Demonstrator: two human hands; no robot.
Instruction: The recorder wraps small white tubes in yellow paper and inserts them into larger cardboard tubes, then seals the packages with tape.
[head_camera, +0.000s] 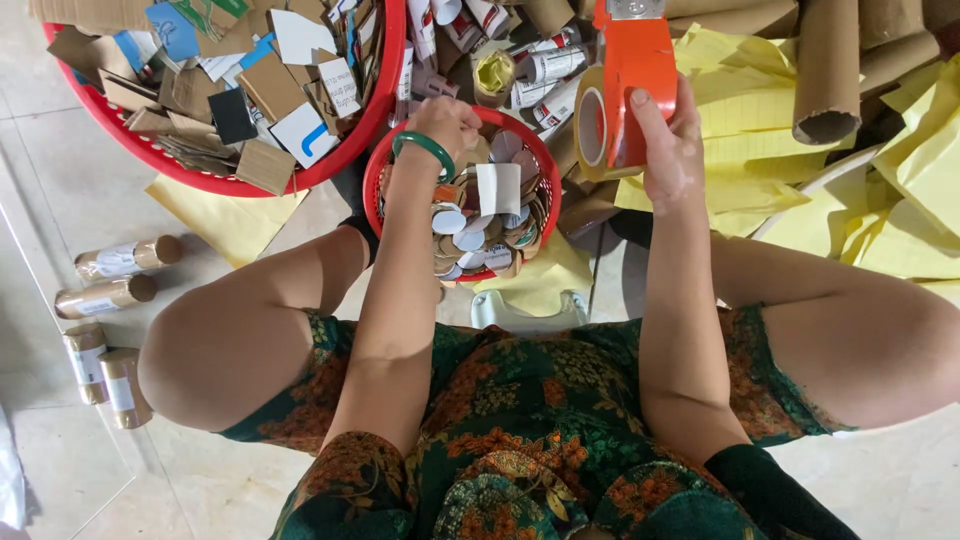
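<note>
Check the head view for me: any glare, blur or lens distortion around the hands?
Head view: even, soft light, faint shadows under the knees; mild sheen on the floor tiles, no harsh glare; left hand and right hand on the orange tape dispenser are sharp; wide-angle bending at the edges.

A home floor workshop: pale tiled floor (70, 190), red baskets of cardboard scraps (250, 90), cardboard tubes (828, 70), yellow paper sheets (900, 190).

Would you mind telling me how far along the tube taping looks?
Done: four labelled, capped cardboard tubes lie on the tiled floor. In hand: the right hand holds an orange tape dispenser; the left hand reaches into the small red basket of cardboard discs. Left: bare brown tubes wait beside it.
</note>
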